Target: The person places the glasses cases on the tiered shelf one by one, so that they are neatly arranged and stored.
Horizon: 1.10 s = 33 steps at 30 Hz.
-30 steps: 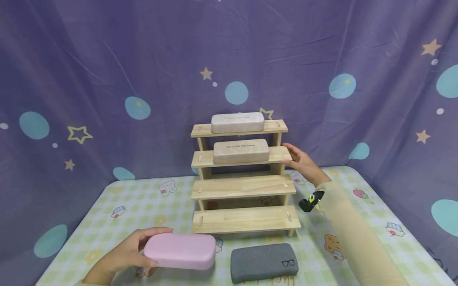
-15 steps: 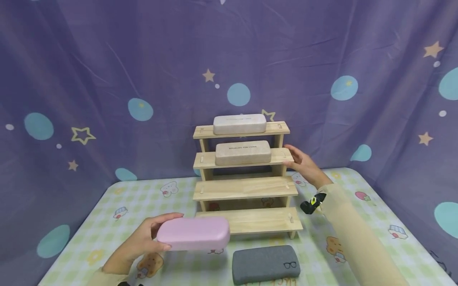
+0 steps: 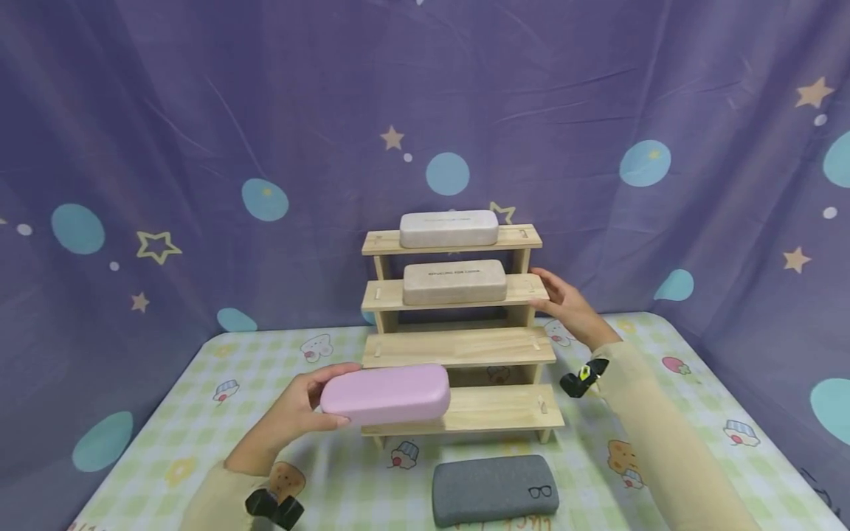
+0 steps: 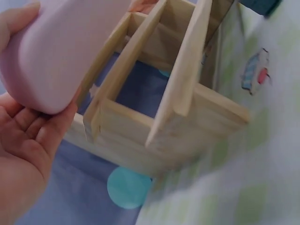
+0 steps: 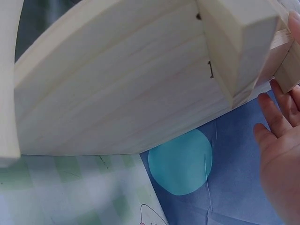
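Note:
My left hand [image 3: 307,405] grips a pink glasses case [image 3: 387,394] by its left end, thumb in front and fingers behind. The case is raised before the lower tiers of a wooden stepped display stand [image 3: 458,345]. In the left wrist view the pink case [image 4: 61,51] is in the palm beside the stand's side panel [image 4: 126,150]. My right hand [image 3: 569,306] holds the right end of the stand's second tier from the top, its thumb at the front edge. The right wrist view has that hand's fingers [image 5: 276,112] against the wood.
Two pale cases stand on the stand: a whitish one [image 3: 448,229] on the top tier, a beige lettered one [image 3: 454,282] below it. A grey glasses case [image 3: 494,489] lies on the checked tablecloth [image 3: 358,487] in front. A purple curtain [image 3: 319,133] hangs behind.
My left hand has lifted the pink case up and to the right, from near the tablecloth to before the lower tiers. My right hand keeps its place on the stand.

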### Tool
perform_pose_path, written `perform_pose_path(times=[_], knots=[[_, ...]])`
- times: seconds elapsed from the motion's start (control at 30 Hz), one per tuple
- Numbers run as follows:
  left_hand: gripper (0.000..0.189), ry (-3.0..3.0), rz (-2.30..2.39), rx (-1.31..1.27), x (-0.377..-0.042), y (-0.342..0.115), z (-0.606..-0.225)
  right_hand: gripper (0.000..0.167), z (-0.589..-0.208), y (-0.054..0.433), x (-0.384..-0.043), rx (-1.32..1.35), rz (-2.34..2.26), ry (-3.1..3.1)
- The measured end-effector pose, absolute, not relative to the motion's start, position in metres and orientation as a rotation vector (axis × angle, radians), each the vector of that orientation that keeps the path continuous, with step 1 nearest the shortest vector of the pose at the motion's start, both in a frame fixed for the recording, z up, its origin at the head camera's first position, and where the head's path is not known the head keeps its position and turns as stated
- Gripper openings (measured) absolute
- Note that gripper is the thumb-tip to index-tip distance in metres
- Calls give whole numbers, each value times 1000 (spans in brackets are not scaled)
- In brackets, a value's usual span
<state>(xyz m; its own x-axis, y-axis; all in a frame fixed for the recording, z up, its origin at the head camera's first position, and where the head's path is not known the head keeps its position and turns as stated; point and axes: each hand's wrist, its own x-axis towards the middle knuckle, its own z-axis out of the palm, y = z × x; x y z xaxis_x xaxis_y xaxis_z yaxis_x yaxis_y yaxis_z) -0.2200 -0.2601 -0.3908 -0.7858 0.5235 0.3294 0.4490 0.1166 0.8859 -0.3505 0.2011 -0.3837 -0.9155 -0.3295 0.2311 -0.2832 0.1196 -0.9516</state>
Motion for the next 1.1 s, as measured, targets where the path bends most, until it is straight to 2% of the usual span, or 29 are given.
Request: perform_pose_path(times=[0.4,1.1], knots=[[67,2414,1762,908,-243,-227,-374,71,-384,202,-352,-644,-1975,2318],[73,2257,1850,806,-278,-179,-372,70,-386,202,-353,-643,-1996,2306]])
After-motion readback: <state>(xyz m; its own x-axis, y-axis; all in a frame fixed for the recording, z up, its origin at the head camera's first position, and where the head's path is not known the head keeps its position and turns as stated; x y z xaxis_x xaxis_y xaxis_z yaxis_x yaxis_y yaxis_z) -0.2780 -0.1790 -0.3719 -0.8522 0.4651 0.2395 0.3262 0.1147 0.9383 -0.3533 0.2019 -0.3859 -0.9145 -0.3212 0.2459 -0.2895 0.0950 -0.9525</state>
